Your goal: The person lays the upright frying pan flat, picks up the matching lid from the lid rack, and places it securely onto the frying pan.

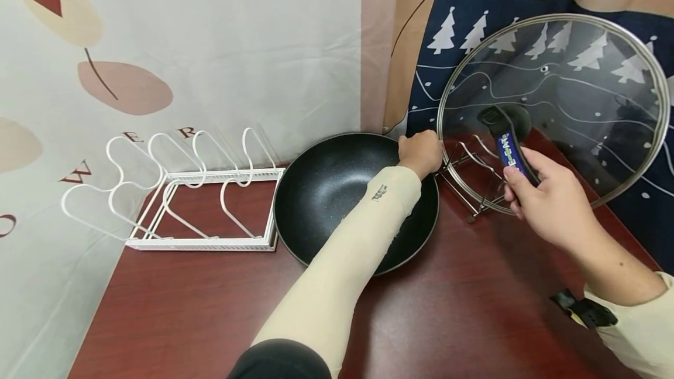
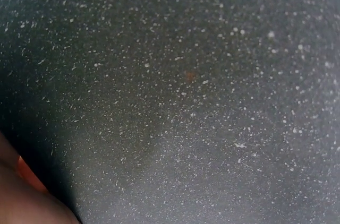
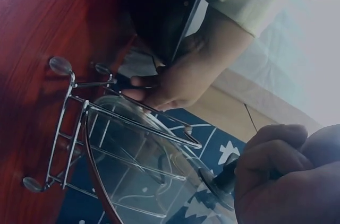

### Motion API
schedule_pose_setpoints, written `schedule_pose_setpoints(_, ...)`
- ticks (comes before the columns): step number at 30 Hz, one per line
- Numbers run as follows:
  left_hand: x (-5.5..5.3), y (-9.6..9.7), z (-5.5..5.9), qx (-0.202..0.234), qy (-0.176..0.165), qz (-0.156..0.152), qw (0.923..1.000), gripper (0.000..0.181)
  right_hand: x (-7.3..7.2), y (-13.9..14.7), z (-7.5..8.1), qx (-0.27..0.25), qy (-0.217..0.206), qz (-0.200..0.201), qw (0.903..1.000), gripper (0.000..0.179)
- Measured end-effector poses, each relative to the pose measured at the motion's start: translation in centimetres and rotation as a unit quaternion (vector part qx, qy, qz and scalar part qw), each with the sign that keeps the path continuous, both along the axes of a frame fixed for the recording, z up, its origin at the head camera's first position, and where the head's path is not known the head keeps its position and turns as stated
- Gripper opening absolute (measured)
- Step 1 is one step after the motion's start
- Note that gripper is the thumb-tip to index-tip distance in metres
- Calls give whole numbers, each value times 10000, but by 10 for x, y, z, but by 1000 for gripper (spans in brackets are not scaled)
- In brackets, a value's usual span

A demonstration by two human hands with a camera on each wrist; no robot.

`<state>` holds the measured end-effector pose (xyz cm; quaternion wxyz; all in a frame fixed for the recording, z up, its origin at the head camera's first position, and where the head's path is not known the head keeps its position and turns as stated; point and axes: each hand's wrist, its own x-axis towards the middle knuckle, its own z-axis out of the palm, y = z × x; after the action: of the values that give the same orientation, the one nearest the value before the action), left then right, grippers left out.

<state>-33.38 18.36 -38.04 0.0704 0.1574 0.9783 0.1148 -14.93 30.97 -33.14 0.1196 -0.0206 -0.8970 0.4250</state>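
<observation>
A large glass lid (image 1: 595,110) with a metal rim stands tilted, its lower edge among the wires of a small metal rack (image 1: 458,192). My right hand (image 1: 558,197) grips the lid's black handle (image 1: 511,148), which bears a blue label. Reaching across a black wok (image 1: 326,186), my left hand (image 1: 421,154) is beside its far right rim. In the right wrist view the left hand's fingers (image 3: 143,83) curl at the end of the wire rack (image 3: 69,118). The left wrist view is filled by the speckled wok surface (image 2: 202,96).
A white rack (image 1: 200,243) with several looped dividers stands left of the wok, close to the wall cloth (image 1: 237,45). Behind the lid hangs a dark blue cloth with white trees (image 1: 444,34). Everything stands on a reddish-brown table (image 1: 210,309).
</observation>
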Motion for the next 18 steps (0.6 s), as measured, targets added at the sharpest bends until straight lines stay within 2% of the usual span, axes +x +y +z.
schedule_pose_setpoints(8, -1, -4, 1, 317, -134, -131, 9993, 37, 1, 0, 0, 56, 204, -43, 9998, 31)
schedule_pose_setpoints(18, 2, -9, 6, 869, -125, -162, 9960, 35, 3, -4, 7, 190, 411, -220, 9987, 28)
